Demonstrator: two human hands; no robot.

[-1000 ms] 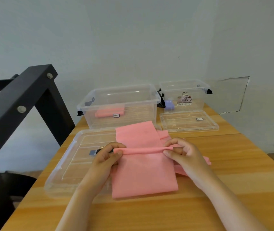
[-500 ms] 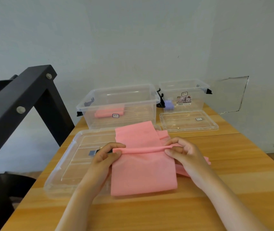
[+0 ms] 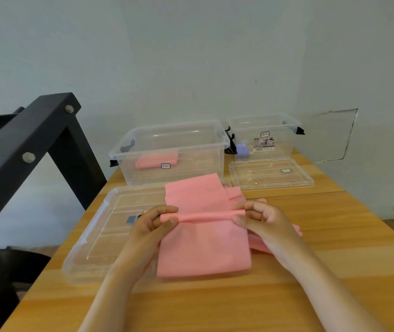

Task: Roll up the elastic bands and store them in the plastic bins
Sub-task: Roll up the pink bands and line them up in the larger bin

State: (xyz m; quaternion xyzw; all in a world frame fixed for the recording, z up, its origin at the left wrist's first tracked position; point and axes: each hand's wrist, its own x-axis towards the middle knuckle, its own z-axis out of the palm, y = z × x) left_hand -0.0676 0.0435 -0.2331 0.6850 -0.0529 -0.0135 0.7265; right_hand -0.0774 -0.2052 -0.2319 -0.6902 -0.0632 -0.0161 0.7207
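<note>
Pink elastic band lies on the wooden surface, its left edge over a clear lid | my left grip pinches the left end of its rolled part | my right grip pinches the right end | second pink roll lies inside the big clear bin behind.

pink band lies flat just in front of large clear bin, thin rolled ridge across its middle; rolled pink band inside that bin, left side; small clear bin just right of it, holding a purple roll
</note>
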